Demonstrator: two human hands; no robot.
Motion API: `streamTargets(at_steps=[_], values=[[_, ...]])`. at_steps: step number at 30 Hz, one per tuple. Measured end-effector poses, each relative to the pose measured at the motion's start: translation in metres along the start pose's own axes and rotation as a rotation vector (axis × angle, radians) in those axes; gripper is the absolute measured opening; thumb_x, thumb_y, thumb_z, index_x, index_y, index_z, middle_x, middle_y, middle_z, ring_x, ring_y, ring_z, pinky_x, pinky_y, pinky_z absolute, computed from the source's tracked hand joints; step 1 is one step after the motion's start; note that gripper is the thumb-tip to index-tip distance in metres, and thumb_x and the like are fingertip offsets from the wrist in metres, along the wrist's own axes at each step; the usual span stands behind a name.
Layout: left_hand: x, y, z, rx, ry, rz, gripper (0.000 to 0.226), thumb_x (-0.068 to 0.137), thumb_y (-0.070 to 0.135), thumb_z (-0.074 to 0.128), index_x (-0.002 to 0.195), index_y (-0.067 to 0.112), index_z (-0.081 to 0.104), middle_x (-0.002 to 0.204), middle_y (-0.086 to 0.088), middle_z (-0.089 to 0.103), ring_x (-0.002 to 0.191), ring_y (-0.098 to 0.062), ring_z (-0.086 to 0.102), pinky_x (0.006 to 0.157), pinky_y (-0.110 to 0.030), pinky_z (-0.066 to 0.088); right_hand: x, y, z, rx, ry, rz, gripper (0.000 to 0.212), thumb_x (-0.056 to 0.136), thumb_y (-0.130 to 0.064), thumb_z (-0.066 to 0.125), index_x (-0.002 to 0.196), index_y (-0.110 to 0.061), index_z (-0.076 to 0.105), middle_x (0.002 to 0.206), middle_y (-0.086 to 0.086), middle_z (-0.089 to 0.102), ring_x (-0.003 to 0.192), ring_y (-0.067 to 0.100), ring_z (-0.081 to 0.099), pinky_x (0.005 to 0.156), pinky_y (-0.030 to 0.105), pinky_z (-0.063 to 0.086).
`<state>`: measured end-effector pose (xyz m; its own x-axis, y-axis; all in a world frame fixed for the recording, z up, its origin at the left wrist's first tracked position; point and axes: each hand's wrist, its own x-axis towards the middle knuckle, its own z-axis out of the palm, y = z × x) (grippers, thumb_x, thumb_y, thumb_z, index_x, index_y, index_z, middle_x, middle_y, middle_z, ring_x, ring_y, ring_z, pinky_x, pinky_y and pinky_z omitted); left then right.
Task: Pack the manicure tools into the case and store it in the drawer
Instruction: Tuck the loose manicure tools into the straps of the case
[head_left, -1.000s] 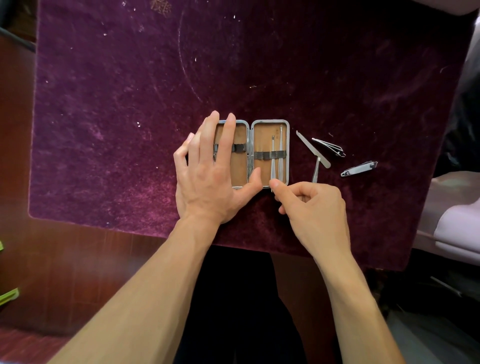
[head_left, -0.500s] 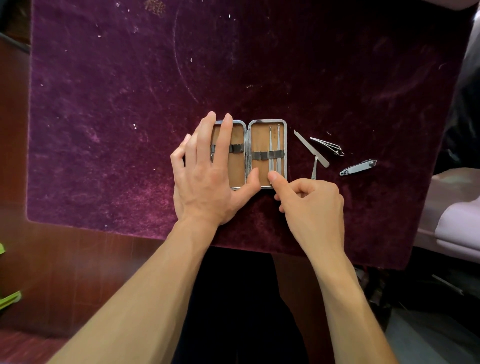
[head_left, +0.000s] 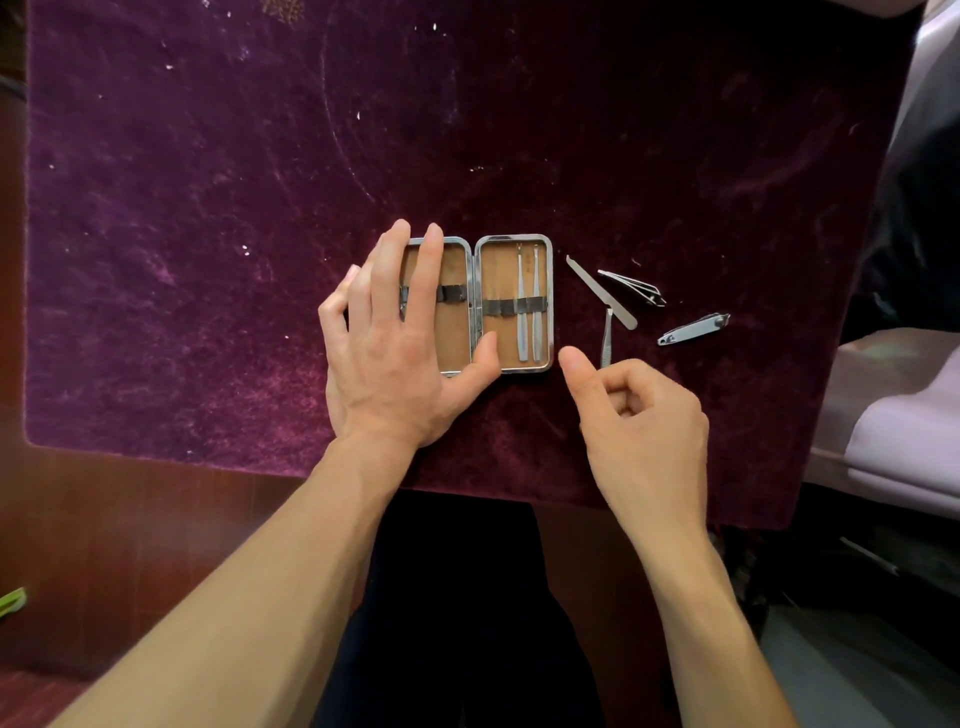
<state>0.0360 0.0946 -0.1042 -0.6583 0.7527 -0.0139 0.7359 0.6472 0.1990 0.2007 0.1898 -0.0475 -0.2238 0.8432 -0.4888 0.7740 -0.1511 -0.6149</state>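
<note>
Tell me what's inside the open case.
Two slim metal tools sit strapped in the right half of the case. The left hand covers much of the left half; anything beneath is hidden.

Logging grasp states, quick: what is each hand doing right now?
Left hand: open, fingers flat on the case.
Right hand: closed, fingers curled, holding nothing.

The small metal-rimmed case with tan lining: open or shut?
Open. The metal-rimmed tan-lined case lies spread flat on the purple velvet cloth, both halves facing up, two slim metal tools under its strap.
</note>
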Motion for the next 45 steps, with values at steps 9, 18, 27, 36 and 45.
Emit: streamTargets(at_steps=[9, 18, 27, 36, 45], values=[[0.000, -0.001, 0.001, -0.009, -0.014, -0.003, 0.090, 0.088, 0.070, 0.050, 0.160, 0.020, 0.029, 0.164, -0.009, 0.033, 0.142, -0.028, 0.040, 0.116, -0.049, 0.029, 0.003, 0.020, -0.009, 0.019, 0.081, -0.005, 0.018, 0.093, -0.023, 0.081, 0.108, -0.028, 0.073, 0.081, -0.014, 0.073, 0.060, -0.001, 0.066, 0.063, 0.008, 0.051], [0.000, -0.002, 0.002, -0.021, -0.018, 0.000, 0.090, 0.089, 0.070, 0.051, 0.161, 0.021, 0.027, 0.165, -0.008, 0.030, 0.142, -0.029, 0.040, 0.116, -0.049, 0.029, 0.004, 0.016, -0.010, -0.059, 0.045, -0.111, 0.028, 0.093, -0.019, 0.081, 0.120, -0.029, 0.078, 0.095, -0.012, 0.071, 0.077, 0.009, 0.066, 0.070, 0.002, 0.048], [0.000, -0.003, 0.003, -0.020, -0.013, 0.001, 0.090, 0.089, 0.071, 0.049, 0.160, 0.021, 0.027, 0.165, -0.008, 0.031, 0.142, -0.029, 0.041, 0.116, -0.049, 0.029, 0.028, -0.004, -0.010, -0.070, 0.239, -0.201, 0.018, 0.098, -0.017, 0.074, 0.114, -0.024, 0.075, 0.081, -0.014, 0.071, 0.073, 0.007, 0.067, 0.090, 0.031, 0.059], [0.000, -0.003, 0.003, -0.004, -0.009, 0.003, 0.091, 0.089, 0.072, 0.049, 0.160, 0.021, 0.028, 0.164, -0.008, 0.031, 0.141, -0.028, 0.040, 0.115, -0.049, 0.030, 0.037, -0.003, -0.005, -0.169, 0.245, -0.231, 0.010, 0.098, -0.015, 0.073, 0.104, -0.023, 0.073, 0.080, -0.005, 0.072, 0.071, 0.019, 0.068, 0.077, 0.052, 0.062], [0.000, -0.004, 0.004, -0.009, -0.005, 0.006, 0.090, 0.089, 0.072, 0.048, 0.160, 0.020, 0.028, 0.164, -0.009, 0.033, 0.142, -0.029, 0.040, 0.115, -0.050, 0.030, 0.040, -0.003, -0.010, -0.203, 0.233, -0.244, 0.019, 0.098, -0.017, 0.074, 0.116, -0.021, 0.077, 0.096, -0.010, 0.076, 0.066, 0.013, 0.065, 0.081, 0.045, 0.063]])
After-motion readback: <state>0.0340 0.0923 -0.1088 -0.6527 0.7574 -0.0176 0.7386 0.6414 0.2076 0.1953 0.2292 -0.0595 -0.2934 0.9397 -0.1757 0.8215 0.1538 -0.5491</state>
